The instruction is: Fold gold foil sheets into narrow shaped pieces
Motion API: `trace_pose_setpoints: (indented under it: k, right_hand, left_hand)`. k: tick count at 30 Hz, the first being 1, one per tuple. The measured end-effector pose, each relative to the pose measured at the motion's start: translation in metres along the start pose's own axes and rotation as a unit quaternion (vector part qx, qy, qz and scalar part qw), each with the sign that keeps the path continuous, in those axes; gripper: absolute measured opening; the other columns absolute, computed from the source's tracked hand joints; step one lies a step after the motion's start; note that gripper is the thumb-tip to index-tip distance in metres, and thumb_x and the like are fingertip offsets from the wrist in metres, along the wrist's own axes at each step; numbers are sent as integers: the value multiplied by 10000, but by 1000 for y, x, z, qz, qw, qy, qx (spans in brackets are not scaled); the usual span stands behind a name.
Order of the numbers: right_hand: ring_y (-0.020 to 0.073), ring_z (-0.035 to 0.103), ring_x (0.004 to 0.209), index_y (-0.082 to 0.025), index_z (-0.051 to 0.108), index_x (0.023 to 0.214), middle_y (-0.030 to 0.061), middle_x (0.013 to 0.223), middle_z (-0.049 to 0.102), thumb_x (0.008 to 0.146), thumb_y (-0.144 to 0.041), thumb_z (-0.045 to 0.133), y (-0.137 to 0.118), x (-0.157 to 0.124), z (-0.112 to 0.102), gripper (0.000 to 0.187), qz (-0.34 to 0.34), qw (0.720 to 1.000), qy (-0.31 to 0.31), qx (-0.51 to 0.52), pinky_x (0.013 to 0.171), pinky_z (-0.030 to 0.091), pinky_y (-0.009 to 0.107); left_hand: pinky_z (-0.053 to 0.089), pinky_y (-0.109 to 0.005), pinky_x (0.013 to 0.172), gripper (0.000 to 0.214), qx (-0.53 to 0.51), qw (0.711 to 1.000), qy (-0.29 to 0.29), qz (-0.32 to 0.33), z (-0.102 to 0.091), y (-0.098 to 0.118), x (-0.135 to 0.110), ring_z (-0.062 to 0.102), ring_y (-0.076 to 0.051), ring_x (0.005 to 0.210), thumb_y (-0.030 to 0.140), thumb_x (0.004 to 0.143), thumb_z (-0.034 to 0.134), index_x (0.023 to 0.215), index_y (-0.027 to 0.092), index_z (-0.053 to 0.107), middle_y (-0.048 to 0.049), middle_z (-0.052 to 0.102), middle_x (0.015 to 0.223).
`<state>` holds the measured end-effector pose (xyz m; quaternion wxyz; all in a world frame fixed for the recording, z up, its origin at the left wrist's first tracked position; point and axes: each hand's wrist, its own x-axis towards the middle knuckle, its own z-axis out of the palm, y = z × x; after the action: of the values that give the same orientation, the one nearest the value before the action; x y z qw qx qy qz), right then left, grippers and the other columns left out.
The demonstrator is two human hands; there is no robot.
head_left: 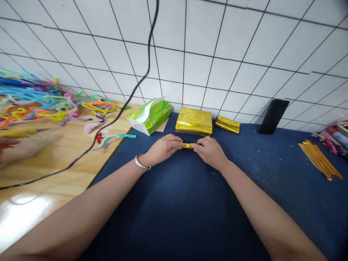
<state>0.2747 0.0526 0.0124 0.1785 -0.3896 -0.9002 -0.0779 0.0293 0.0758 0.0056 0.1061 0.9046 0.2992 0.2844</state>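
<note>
My left hand (163,148) and my right hand (210,151) meet over the blue cloth (190,203), fingers pinched on the two ends of a small folded piece of gold foil paper (188,146). A silver bangle (141,163) circles my left wrist. Just beyond the hands lies a thick stack of gold foil sheets (194,121), and a smaller pile of folded gold pieces (228,124) rests to its right.
A green tissue box (149,116) stands at the cloth's far left corner. Colourful pipe cleaners (51,103) cover the wooden table on the left. A black cable (127,103) hangs across. A dark phone (272,116) leans on the tiled wall; gold strips (319,159) lie right.
</note>
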Motion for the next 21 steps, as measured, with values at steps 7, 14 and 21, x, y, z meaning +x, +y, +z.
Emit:
trace_pose_setpoints:
  k: [7,14,21]
  right_hand:
    - [207,470,916,-209,609,1035,76,959,599,896,-294,449,2,-1,0,228,2,999,11,31,780,345,350]
    - [202,481,890,-176,564,896,76,934,605,860,-301,513,3,-1,-1,139,34,998,7,55,783,346,340]
    - [194,489,852,-186,525,862,58,882,599,828,-288,554,5,-2,1,111,55,995,2,82,771,358,329]
  left_hand:
    - [472,-329,858,214,-19,1000,11,-15,-1,1,-1,568,-163,961,254,877,491,1005,218,658,-50,639,1032]
    - [470,-322,863,158,-41,998,16,-46,1,-2,-2,569,-158,946,249,850,529,964,204,630,-34,645,986]
    - [462,-323,866,157,-43,997,1,-66,-3,-5,-2,567,-157,929,253,831,552,963,201,618,-31,639,976]
